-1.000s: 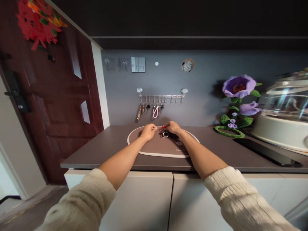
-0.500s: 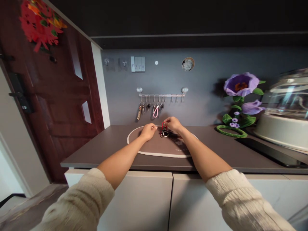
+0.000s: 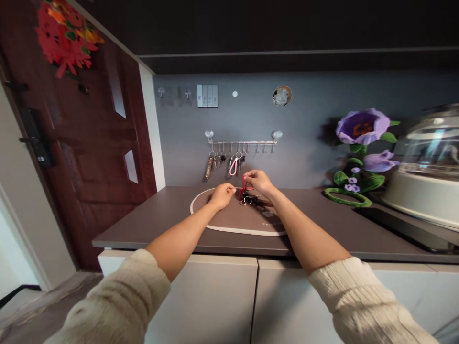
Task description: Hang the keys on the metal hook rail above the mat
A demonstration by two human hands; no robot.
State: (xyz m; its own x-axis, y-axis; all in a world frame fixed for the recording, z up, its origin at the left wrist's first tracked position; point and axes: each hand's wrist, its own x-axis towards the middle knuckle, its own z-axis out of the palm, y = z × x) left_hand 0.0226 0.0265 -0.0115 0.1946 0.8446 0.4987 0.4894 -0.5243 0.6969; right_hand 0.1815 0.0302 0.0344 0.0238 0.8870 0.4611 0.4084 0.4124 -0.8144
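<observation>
Pinched between the fingertips of my right hand (image 3: 260, 182) is a red cord (image 3: 244, 183), a loop standing up from a bunch of keys (image 3: 247, 198) with metal rings. The bunch is at the middle of a brown oval mat (image 3: 236, 223) with a pale rim. To the left of the keys, my left hand (image 3: 223, 196) is closed over the mat, thumb and fingers together, apart from the cord. Whether anything is in its fingers I cannot make out. Behind both hands, a hook rail (image 3: 244, 142) on the wall carries several hanging keys (image 3: 221, 159) and a pink strap (image 3: 234, 166).
On the right of the counter (image 3: 143, 220) stand a purple knitted flower (image 3: 364, 125) with a green ring base, a dark flat phone-like slab (image 3: 398, 229) and a white appliance with a clear dome (image 3: 426, 191). A dark red door (image 3: 96, 177) is at the left. An overhead cabinet (image 3: 272, 33) hangs above.
My right hand has lifted the red cord slightly, and more of the loop shows above the keys. My left hand has hardly moved. The whole view has shifted a little.
</observation>
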